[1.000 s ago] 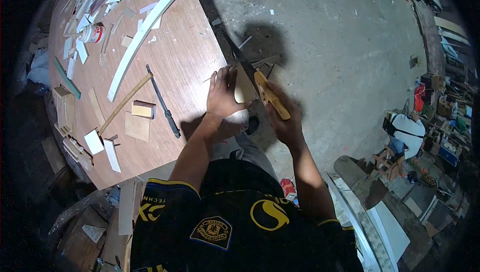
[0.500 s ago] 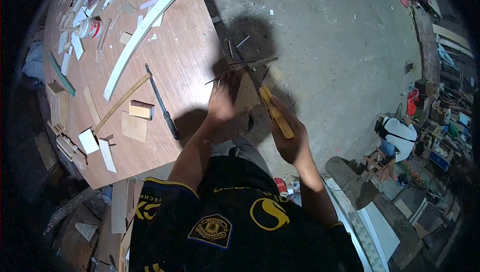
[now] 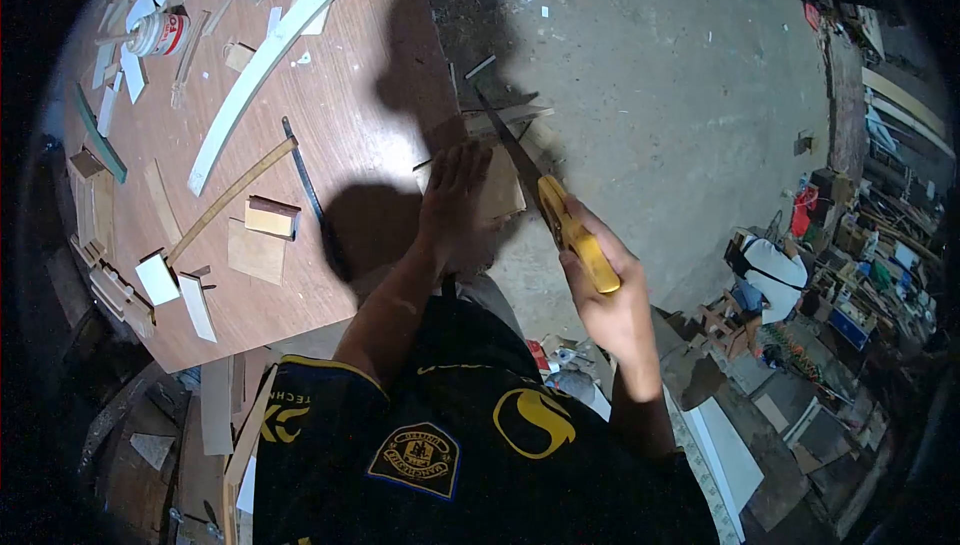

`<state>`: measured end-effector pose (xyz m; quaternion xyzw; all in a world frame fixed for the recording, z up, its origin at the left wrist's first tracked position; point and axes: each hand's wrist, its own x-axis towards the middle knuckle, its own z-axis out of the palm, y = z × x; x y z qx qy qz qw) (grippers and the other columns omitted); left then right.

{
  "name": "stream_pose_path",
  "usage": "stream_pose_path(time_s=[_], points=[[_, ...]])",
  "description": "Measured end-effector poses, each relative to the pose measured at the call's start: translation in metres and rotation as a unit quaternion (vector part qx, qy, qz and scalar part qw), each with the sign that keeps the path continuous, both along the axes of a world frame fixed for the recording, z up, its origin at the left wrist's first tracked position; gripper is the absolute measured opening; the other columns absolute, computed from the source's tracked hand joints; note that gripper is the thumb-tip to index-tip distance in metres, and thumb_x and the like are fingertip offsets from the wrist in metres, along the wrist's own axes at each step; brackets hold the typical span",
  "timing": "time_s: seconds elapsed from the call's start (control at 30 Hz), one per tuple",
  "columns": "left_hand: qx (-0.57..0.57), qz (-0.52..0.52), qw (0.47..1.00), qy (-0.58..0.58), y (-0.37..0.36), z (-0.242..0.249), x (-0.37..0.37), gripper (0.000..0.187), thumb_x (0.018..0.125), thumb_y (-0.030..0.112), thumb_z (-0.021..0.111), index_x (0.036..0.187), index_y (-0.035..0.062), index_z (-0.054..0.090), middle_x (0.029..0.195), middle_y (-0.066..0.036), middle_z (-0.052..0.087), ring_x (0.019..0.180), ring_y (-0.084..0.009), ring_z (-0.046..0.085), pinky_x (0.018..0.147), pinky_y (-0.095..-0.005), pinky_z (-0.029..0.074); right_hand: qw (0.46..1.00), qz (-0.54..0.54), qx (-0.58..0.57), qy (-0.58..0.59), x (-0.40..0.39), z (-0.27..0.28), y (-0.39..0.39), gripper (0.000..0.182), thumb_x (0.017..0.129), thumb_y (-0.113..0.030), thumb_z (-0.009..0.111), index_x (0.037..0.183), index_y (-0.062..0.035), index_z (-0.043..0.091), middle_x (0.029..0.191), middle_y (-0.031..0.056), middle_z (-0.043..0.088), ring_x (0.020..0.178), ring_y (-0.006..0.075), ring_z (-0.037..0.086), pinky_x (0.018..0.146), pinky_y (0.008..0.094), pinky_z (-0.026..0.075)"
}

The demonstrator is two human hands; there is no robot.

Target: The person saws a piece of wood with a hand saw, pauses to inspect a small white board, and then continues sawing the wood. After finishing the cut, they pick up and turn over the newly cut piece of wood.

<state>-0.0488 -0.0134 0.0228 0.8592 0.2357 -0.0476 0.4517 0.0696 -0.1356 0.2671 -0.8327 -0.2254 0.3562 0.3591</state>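
Observation:
My left hand (image 3: 452,195) lies flat, fingers stretched out, on a thin wooden board (image 3: 503,187) at the table's right edge. The board sticks out past that edge over the floor. In my right hand (image 3: 612,295) is a handsaw (image 3: 578,233), gripped by its yellow handle. Its dark blade (image 3: 513,150) points up and away to the left, running close along the board's right side. A narrow strip of wood (image 3: 505,117) crosses behind the blade near its far end.
On the table (image 3: 350,55) lie a long curved white strip (image 3: 262,70), a hammer-like tool with a wooden handle (image 3: 235,195), a dark rod (image 3: 305,180), a white-and-red can (image 3: 160,35) and wood offcuts. A person (image 3: 775,275) crouches at the right among clutter.
My right hand has drawn the handsaw back toward my body and to the right, so more of the blade shows. My left hand stays on the board. The view has shifted slightly.

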Motion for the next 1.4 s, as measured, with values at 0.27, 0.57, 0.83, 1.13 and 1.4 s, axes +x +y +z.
stream_pose_path(time_s=[0.27,0.57,0.83,1.13,1.4], points=[[0.168,-0.014,0.979,-0.115,-0.002,-0.007,0.0,0.112,0.062,0.056,0.084,0.149,0.0007,0.039,0.153,-0.022,0.037,0.144,-0.0398,0.033,0.122,-0.0543,0.023,0.987,-0.047,-0.098,0.12,0.025,0.015,0.044,0.048,0.093,-0.001,0.064,0.141,-0.004,0.055,0.128,0.0203,0.067,0.119,0.0207,0.062,0.099,0.0301,0.047],[0.139,-0.003,0.987,-0.086,0.001,0.007,-0.002,0.109,0.064,0.05,0.086,0.15,0.0034,0.038,0.155,-0.022,0.034,0.146,-0.0399,0.031,0.122,-0.0545,0.021,0.991,-0.041,-0.101,0.074,0.027,0.017,0.051,0.047,0.095,-0.002,0.065,0.141,-0.0048,0.056,0.133,0.0194,0.064,0.12,0.0201,0.061,0.1,0.0305,0.048],[0.13,0.062,0.985,-0.099,0.0,-0.004,0.01,0.08,0.072,0.046,0.083,0.136,0.0082,0.054,0.14,-0.019,0.051,0.132,-0.0388,0.047,0.109,-0.0558,0.037,0.984,-0.053,-0.11,0.128,0.039,0.009,0.072,0.046,0.096,-0.004,0.066,0.14,-0.0027,0.055,0.13,0.0169,0.066,0.12,0.0177,0.059,0.101,0.0287,0.046],[0.234,0.22,0.947,-0.006,-0.003,-0.011,0.041,0.03,0.091,0.037,0.068,0.108,0.0132,0.061,0.104,-0.01,0.061,0.103,-0.0313,0.059,0.093,-0.0494,0.044,0.972,-0.086,-0.13,0.174,0.038,0.016,0.077,0.048,0.097,-0.006,0.065,0.144,-0.0062,0.053,0.088,0.0006,0.067,0.054,0.0033,0.045,0.047,0.0222,0.04],[0.282,0.196,0.938,-0.04,-0.003,-0.015,0.035,0.027,0.087,0.036,0.07,0.104,0.0172,0.059,0.106,-0.008,0.061,0.103,-0.0291,0.059,0.093,-0.0504,0.043,0.982,0.013,-0.152,0.113,0.04,0.016,0.086,0.049,0.098,-0.006,0.063,0.145,-0.0018,0.049,0.129,0.018,0.065,0.114,0.0196,0.062,0.097,0.03,0.049]])
